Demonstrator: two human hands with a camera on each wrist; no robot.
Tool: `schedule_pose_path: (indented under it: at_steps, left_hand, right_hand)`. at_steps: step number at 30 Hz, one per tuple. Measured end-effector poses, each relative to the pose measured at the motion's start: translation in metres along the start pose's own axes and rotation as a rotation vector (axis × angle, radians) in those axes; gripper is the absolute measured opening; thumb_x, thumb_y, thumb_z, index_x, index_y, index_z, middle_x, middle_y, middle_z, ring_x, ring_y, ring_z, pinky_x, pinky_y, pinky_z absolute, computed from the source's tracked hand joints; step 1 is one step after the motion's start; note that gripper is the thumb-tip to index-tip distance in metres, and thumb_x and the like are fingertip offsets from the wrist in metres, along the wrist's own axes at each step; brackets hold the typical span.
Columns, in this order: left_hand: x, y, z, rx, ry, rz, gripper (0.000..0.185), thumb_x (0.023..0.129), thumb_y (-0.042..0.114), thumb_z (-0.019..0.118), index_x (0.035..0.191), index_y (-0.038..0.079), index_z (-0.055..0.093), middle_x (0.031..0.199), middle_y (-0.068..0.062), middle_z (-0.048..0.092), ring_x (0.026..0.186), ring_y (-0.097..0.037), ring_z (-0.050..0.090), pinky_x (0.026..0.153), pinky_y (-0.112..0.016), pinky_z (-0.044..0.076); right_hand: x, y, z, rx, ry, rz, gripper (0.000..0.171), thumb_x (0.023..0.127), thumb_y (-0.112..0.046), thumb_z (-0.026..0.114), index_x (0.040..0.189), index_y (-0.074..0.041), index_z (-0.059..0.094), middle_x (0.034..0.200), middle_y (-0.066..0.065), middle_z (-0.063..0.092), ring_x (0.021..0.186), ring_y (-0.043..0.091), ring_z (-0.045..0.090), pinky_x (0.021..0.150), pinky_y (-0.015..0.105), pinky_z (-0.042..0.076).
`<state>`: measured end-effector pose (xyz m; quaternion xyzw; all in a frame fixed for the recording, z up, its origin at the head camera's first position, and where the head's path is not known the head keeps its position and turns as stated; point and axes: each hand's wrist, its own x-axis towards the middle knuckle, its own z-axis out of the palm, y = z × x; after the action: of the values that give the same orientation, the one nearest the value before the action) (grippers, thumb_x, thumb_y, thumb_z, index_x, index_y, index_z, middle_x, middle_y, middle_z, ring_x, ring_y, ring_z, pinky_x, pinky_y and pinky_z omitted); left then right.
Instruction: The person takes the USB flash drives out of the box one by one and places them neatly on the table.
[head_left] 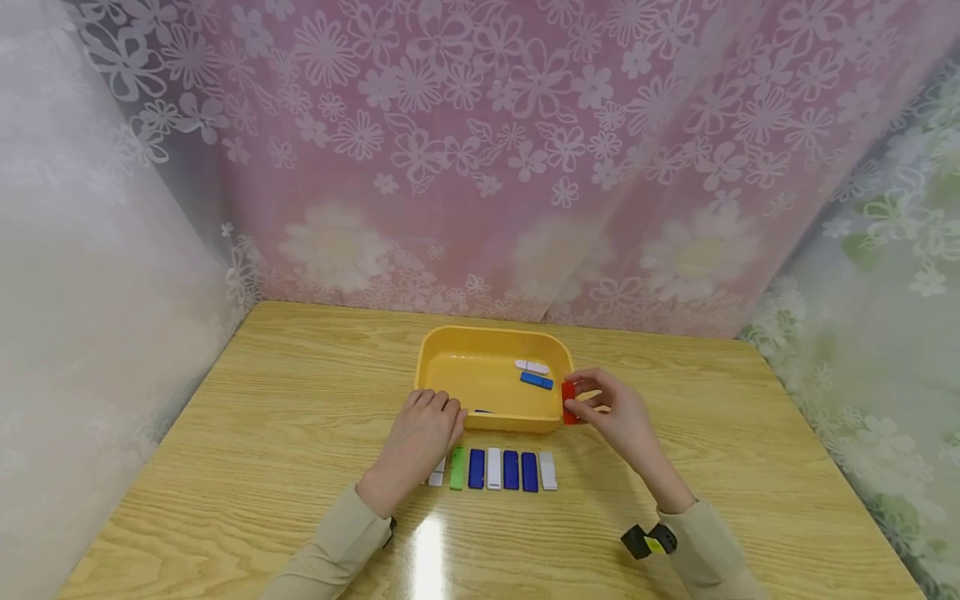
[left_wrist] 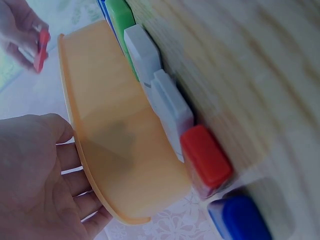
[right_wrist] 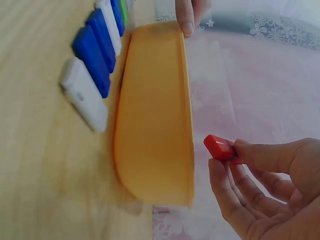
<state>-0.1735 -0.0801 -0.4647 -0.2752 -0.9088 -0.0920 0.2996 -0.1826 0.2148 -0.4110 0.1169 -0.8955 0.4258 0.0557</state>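
At the near left corner of a yellow plastic bin (head_left: 517, 422), my left hand (head_left: 422, 433) grips the rim, its fingers over the edge (left_wrist: 35, 170). Just off the bin's right wall, my right hand (head_left: 615, 410) pinches a red USB flash drive (head_left: 569, 403) between thumb and fingertips; the right wrist view shows the red drive (right_wrist: 220, 148) level with the rim. Inside the bin lie a white drive (head_left: 532, 367) and a blue drive (head_left: 536, 381). Another blue piece (head_left: 483, 411) is mostly hidden behind the near wall.
Several drives stand in a row on the wooden table (head_left: 300, 400) before the bin, among them a green one (head_left: 457, 468) and a white one (head_left: 548, 471). Under my left hand, the row continues with a red drive (left_wrist: 206, 155) and a blue drive (left_wrist: 245, 220). Floral curtains (head_left: 480, 167) surround the table.
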Motion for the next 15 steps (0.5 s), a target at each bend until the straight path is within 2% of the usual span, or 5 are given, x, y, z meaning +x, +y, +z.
schedule_pose_path:
  at_steps: [4,6,13,15]
  left_hand:
    - [0.0,0.0,-0.001,-0.003,-0.008,-0.004,0.027,0.101,0.019,0.061,0.076,0.009,0.06,0.071,-0.002,0.058,0.072,-0.023,0.06,0.078,-0.037,0.05]
    - [0.0,0.0,-0.001,-0.006,-0.014,-0.006,0.027,0.101,0.019,0.061,0.076,0.009,0.06,0.072,-0.003,0.058,0.072,-0.023,0.06,0.078,-0.037,0.05]
    - [0.0,0.001,-0.001,-0.009,-0.027,-0.012,0.026,0.101,0.02,0.061,0.077,0.009,0.06,0.073,-0.003,0.059,0.074,-0.023,0.061,0.08,-0.038,0.05]
    - [0.0,0.001,-0.001,-0.009,-0.03,-0.011,0.026,0.101,0.019,0.061,0.077,0.009,0.06,0.072,-0.003,0.058,0.073,-0.023,0.061,0.08,-0.038,0.05]
  right_hand:
    - [-0.015,0.006,-0.004,0.051,-0.042,0.046,0.03,0.091,-0.006,0.075,0.12,-0.005,0.066,0.104,0.016,0.068,0.078,0.022,0.071,0.068,0.041,0.061]
    - [-0.022,0.01,-0.004,0.059,-0.071,0.06,0.03,0.09,-0.006,0.075,0.119,-0.004,0.066,0.103,0.015,0.068,0.077,0.02,0.071,0.068,0.042,0.061]
    - [-0.037,0.024,0.005,-0.008,-0.193,0.108,0.029,0.087,-0.005,0.078,0.113,-0.002,0.067,0.097,0.01,0.068,0.074,0.017,0.067,0.06,0.025,0.054]
    - [-0.039,0.029,0.009,-0.032,-0.232,0.121,0.028,0.086,-0.005,0.079,0.111,-0.002,0.068,0.095,0.008,0.067,0.073,0.016,0.064,0.059,0.025,0.052]
